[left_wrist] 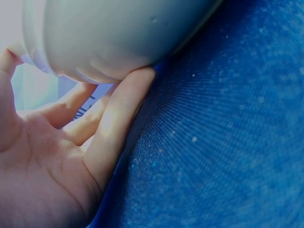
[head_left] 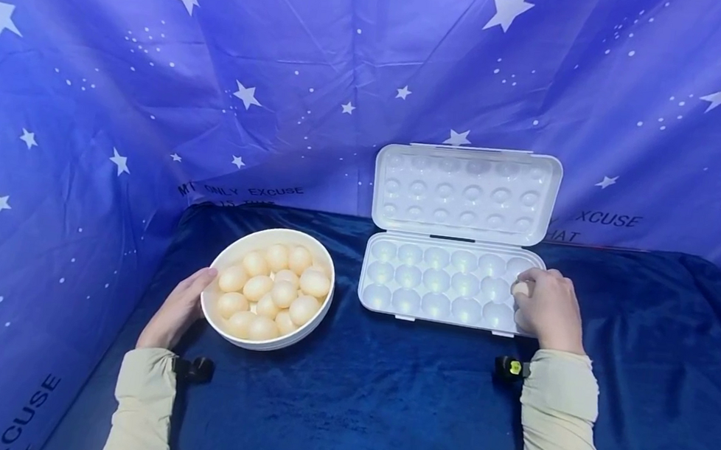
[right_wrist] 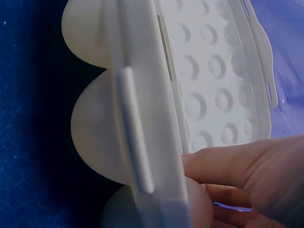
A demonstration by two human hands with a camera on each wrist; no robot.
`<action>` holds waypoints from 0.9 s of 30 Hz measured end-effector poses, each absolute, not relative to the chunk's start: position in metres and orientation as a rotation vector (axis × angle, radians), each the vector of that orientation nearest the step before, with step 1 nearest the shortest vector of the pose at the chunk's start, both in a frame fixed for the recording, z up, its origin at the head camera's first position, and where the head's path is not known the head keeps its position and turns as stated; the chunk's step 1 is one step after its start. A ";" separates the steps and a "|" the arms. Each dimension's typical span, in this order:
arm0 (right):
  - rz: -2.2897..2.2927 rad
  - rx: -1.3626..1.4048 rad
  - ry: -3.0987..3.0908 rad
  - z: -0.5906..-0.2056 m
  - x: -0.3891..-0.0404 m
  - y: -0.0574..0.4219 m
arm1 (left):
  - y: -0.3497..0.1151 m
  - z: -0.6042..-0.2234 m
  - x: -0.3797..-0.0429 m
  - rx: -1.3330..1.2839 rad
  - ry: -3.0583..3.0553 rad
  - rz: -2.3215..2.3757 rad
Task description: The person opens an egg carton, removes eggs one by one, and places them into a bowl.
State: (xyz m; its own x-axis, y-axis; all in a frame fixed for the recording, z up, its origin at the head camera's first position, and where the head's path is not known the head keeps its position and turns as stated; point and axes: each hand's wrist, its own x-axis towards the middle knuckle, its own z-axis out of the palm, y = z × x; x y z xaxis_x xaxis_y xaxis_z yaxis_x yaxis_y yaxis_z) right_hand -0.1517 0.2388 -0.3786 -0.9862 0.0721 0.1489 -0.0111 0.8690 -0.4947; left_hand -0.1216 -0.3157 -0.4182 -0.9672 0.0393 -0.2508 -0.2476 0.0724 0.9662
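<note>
On the left stands a white bowl (head_left: 315, 331) piled with several cream-coloured eggs (head_left: 257, 288). My left hand (head_left: 177, 308) holds the bowl's left side, its thumb at the rim and its fingers against the outer wall (left_wrist: 118, 42). An open white egg carton (head_left: 391, 312) lies to the right, showing rows of bare round hollows. My right hand (head_left: 551, 310) is at the carton's right end and grips an egg (head_left: 520, 288) over the middle row. In the right wrist view, a rounded egg surface (right_wrist: 198, 202) shows below the thumb; the front wall hides its lower part.
The carton's dimpled lid (head_left: 463, 207) stands upright behind its base, near a blue star-printed curtain (head_left: 325, 65). Dark blue cloth (head_left: 340, 401) covers the table, including the gap between bowl and carton. A black wrist camera (head_left: 507, 368) sits at the right cuff.
</note>
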 end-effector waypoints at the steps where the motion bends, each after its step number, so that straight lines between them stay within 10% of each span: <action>1: 0.770 -0.053 -2.873 -0.378 -0.152 0.238 | -0.316 -0.419 -0.121 -0.211 2.131 2.000; 27: 0.926 0.313 -2.554 -0.322 -0.138 0.139 | -0.318 -0.418 -0.122 -0.157 2.116 2.033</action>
